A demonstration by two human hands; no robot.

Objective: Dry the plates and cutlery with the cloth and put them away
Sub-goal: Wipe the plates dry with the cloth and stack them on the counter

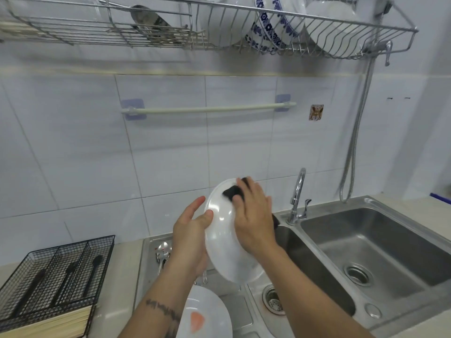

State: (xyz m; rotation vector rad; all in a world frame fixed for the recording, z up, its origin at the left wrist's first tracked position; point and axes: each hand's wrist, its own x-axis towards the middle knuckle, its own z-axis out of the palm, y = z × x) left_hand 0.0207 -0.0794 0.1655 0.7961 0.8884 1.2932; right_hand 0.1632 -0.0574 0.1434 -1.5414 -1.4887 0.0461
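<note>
Black wire cutlery basket (56,272) on worktop, far left | left hand (189,236) gripped rim of round white plate (225,245), held tilted above steel sink (366,252) | right hand (253,215) pressed dark cloth (233,191) on plate, fingers straight | second white plate (207,313) lay below.

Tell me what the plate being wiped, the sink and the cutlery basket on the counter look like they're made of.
The white plate looks like glazed ceramic or perhaps melamine: it is smooth and glossy with bright highlights, so the look leaves it open. The sink appears to be brushed stainless steel, grey with a dull sheen. The cutlery basket seems to be wire mesh coated matte black.
</note>
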